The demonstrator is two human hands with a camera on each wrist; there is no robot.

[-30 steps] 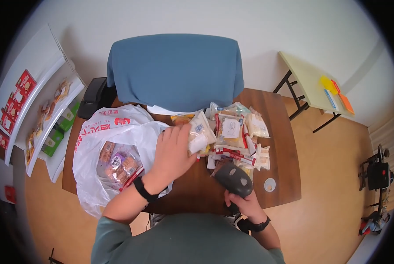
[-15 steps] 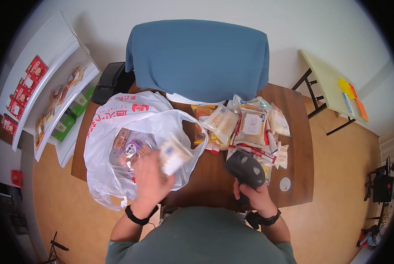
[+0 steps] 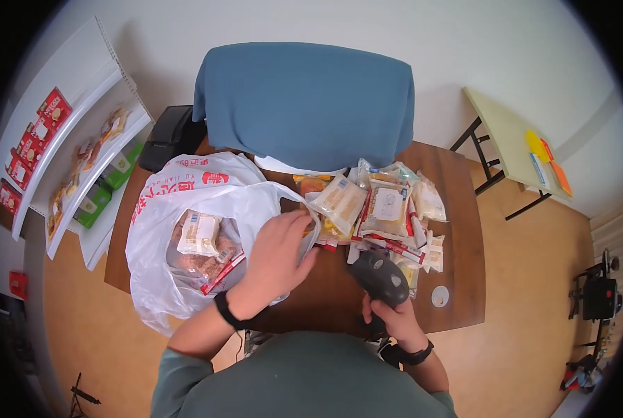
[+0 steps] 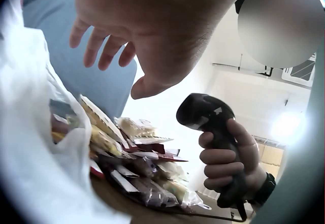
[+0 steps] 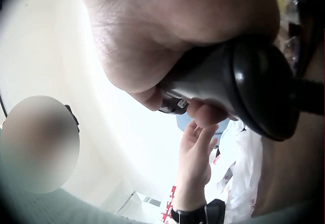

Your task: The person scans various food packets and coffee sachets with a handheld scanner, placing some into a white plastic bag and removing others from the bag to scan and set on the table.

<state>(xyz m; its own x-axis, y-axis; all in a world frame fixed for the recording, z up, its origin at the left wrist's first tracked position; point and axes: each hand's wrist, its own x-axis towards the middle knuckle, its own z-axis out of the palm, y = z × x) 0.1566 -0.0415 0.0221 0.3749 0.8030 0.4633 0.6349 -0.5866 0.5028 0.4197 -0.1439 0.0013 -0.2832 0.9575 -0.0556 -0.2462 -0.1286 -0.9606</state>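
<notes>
My left hand [image 3: 276, 254] reaches over the right edge of a white plastic bag [image 3: 151, 244], holding nothing; its fingers are spread in the left wrist view. Inside the bag's opening a bread packet [image 3: 199, 233] with a white label lies on other packaged snacks [image 3: 210, 268]. My right hand [image 3: 400, 322] grips the handle of a black barcode scanner [image 3: 379, 276], fingers wrapped round it in the left wrist view [image 4: 221, 148]. Beyond the left fingertips lies a pile of wrapped breads [image 3: 386, 209], with one pale packet [image 3: 340, 202] on its left side.
A blue cloth [image 3: 304, 101] covers something at the back of the brown table [image 3: 457, 279]. A black device [image 3: 174, 136] stands at the back left. Shelves [image 3: 81, 132] with red boxes are on the left; a folding table [image 3: 496, 132] stands at the right.
The left hand carried a bread packet from the pile leftward and let it go in the bag, then moved back right toward the pile. The right hand still holds the scanner.
</notes>
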